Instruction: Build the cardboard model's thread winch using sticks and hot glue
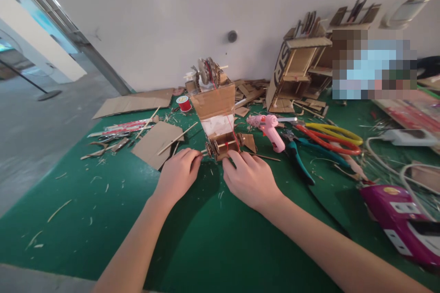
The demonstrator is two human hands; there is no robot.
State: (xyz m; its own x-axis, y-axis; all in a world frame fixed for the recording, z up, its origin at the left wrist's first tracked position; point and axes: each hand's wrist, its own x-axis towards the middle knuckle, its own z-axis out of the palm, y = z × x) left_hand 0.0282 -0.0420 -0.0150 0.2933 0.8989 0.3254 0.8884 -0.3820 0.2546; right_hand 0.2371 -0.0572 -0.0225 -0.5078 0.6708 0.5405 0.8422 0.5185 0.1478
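Observation:
A small cardboard model (pixel 213 101) stands on the green table, with cardboard discs (pixel 206 72) on a stick at its top. Red thread runs down from these discs to a low box part, where a wooden stick (pixel 225 144) crosses between small cardboard wheels (pixel 213 147). My left hand (pixel 178 169) pinches the outer left end of that stick. With fingers curled, my right hand (pixel 252 178) grips the front right edge of the low box; its fingertips are partly hidden. A red thread spool (pixel 184 103) stands behind the left hand.
Right of the model lie a pink glue gun (pixel 268 129), teal-handled pliers (pixel 299 162) and orange-handled scissors (pixel 333 139). A purple power strip (pixel 395 219) with cables sits nearer. Cardboard sheets (pixel 160 142) and scraps are at left. Another cardboard structure (pixel 297 73) stands behind; a blurred area hides part of the right.

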